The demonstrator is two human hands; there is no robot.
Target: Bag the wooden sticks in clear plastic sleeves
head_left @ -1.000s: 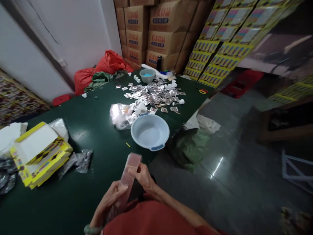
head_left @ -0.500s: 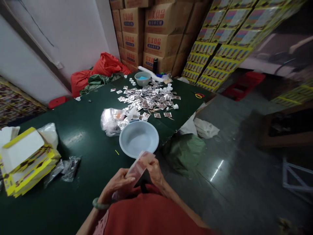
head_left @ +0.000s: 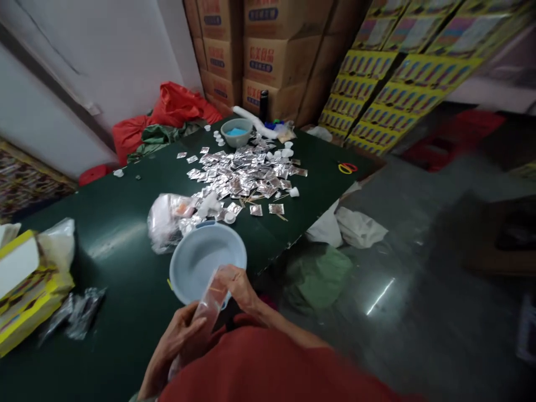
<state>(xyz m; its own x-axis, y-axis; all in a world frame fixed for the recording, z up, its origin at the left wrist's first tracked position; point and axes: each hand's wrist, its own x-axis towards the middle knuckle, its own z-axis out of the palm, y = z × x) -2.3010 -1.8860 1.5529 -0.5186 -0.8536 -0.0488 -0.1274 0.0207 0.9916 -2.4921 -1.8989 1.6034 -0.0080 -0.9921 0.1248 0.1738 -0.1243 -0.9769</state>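
A long clear plastic bag (head_left: 207,309) stretches between my two hands, close against my red top. My left hand (head_left: 181,329) grips its lower part, thumb on top. At its upper end, my right hand (head_left: 238,286) pinches the plastic with the fingers bent. Just beyond them, at the table's edge, stands a light blue basin (head_left: 205,251), and the bag's top end overlaps its near rim. The basin's visible inside looks bare. Behind it lie a bundle of clear plastic bags (head_left: 165,220) and a heap of small silver sachets (head_left: 238,173).
On the green table (head_left: 125,268) are a grey bowl with blue contents (head_left: 237,134), scissors (head_left: 347,168), white cups, thin sticks and yellow cartons (head_left: 33,296). Brown boxes (head_left: 280,61) and yellow boxes (head_left: 377,95) are stacked behind. Sacks (head_left: 322,273) lie on the floor at right.
The view has shifted, so the table's things sit further left. Both hands still hold the plastic bag, now more upright and further over the basin's near side.
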